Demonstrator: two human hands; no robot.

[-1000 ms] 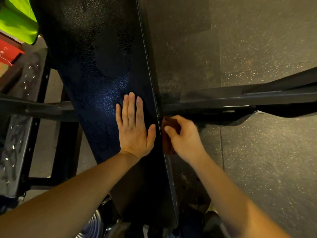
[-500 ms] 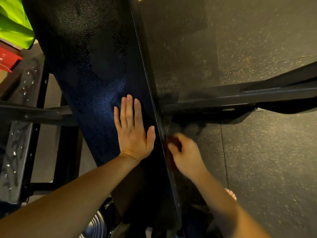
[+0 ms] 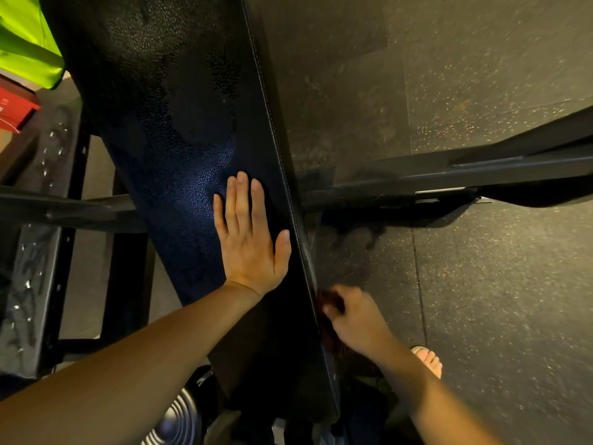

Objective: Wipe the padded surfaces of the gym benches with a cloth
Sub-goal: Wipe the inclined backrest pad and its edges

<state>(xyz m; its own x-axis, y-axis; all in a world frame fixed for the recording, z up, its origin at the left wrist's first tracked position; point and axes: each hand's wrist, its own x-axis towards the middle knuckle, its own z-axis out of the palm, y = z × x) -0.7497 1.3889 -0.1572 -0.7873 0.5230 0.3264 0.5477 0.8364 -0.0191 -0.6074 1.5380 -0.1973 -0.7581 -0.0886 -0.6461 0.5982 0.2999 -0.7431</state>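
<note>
Lying flat on the padded bench, the left hand has its fingers straight and close together, thumb spread toward the pad's stitched right edge, palm down and holding nothing. The pad is dark, pebble-textured vinyl running from the top of the view down toward the person, with a bluish sheen just left of the fingers. The right hand sits off the pad's right side, nearer the person than the left hand, its fingers curled round a dark reddish-brown cloth that touches the pad's side edge. Hand and cloth are blurred, so the exact grip cannot be made out. A black metal frame bar reaches out to the right across the speckled rubber floor, and another bar crosses under the pad on the left. Bare toes show just beside the right forearm. A neon yellow-green fabric and a red box lie at the upper left
</note>
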